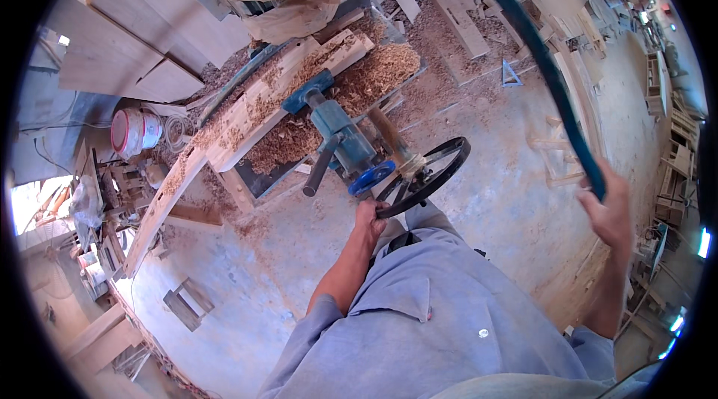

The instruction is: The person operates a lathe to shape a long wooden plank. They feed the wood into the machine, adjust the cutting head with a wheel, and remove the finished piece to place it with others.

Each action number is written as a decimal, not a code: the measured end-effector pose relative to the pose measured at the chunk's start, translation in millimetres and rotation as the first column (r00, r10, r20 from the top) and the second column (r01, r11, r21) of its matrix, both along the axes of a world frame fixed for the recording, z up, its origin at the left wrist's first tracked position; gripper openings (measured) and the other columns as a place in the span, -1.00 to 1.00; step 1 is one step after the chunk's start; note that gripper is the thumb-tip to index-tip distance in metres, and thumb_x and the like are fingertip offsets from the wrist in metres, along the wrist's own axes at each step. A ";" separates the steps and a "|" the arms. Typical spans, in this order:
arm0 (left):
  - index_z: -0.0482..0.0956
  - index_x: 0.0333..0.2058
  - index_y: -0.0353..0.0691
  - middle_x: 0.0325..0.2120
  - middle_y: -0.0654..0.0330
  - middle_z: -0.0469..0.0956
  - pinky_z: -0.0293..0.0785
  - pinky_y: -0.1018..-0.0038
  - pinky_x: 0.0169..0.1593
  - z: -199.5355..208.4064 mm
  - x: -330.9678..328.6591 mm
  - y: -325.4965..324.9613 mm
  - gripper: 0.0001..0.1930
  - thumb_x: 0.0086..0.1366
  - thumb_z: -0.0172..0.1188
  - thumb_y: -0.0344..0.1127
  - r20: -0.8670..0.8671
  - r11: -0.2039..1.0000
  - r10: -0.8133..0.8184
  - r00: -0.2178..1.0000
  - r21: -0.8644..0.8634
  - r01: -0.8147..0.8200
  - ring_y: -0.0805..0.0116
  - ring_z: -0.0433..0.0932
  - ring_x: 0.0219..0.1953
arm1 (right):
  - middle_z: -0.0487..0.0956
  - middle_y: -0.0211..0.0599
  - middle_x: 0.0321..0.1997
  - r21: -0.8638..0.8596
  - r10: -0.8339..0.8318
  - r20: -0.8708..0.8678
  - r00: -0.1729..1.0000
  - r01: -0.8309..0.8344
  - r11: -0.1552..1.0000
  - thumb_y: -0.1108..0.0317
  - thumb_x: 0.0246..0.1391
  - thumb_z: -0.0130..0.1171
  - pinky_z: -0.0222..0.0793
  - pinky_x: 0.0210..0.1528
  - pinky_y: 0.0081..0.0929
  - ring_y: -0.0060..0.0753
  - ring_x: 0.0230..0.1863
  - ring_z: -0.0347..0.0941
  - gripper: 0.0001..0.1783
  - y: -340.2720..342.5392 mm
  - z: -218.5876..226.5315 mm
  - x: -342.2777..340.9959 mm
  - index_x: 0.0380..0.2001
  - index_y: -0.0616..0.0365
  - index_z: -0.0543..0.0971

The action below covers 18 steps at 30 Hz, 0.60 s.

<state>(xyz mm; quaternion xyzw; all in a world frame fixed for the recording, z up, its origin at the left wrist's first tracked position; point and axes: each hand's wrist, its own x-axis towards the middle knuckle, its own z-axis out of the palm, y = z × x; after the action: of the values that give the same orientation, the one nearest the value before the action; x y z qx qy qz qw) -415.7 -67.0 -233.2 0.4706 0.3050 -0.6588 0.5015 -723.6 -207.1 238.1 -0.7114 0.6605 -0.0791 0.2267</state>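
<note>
Left hand (pixel 369 217) closed on rim of black handwheel (pixel 423 177) at near end of blue machine (pixel 340 137); right hand (pixel 609 212) raised, fingers wrapped around dark belt (pixel 535 55). Best practice, by judgement: slow wheel turns, taut belt, fingers off shavings-strewn plank (pixel 262 111).

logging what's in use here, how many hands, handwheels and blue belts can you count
hands: 2, left hand, right hand
handwheels: 1, handwheel
blue belts: 1, belt
total: 4
</note>
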 end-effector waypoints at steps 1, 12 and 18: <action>0.32 -0.38 -0.32 -0.46 0.08 0.30 0.44 0.32 -0.45 3.1 -0.1 -1.8 -0.81 0.04 -0.07 -0.73 0.011 1.000 -0.001 1.000 -0.008 0.001 0.21 0.41 -0.48 | 0.51 -0.19 -0.50 0.051 -0.022 0.028 0.999 0.020 0.998 0.49 -0.13 0.17 0.38 -0.34 -0.40 -0.30 -0.44 0.49 -0.56 0.2 -30.4 -7.9 -0.07 0.26 0.51; 0.37 -0.48 -0.30 -0.48 0.14 0.33 0.29 0.36 -0.54 -31.3 1.3 7.4 -0.84 -0.02 0.00 -0.70 0.020 0.991 -0.048 0.999 -0.127 0.050 0.26 0.38 -0.57 | 0.55 0.10 -0.47 -0.008 -0.043 -0.005 0.999 0.043 0.999 0.35 -0.11 0.24 0.42 -0.29 -0.14 0.13 -0.34 0.55 -0.69 -10.4 -202.7 -17.0 -0.23 0.21 0.54; 0.38 -0.37 -0.23 -0.34 0.22 0.31 0.31 0.35 -0.47 -48.2 -2.9 6.4 -0.75 -0.02 0.00 -0.71 -0.007 0.987 0.136 0.991 0.082 -0.134 0.37 0.40 -0.42 | 0.59 -0.19 -0.19 -0.154 0.064 -0.161 0.985 -0.089 0.984 0.27 0.09 0.18 0.48 -0.12 -0.38 -0.36 -0.23 0.55 -0.49 -18.1 130.2 -59.2 0.12 0.18 0.47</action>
<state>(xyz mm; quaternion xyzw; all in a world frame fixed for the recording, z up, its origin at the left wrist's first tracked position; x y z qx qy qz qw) -418.6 -60.6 -281.5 0.4648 0.3660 -0.6133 0.5234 -782.7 -225.2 368.3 -0.7563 0.6397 -0.0673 0.1194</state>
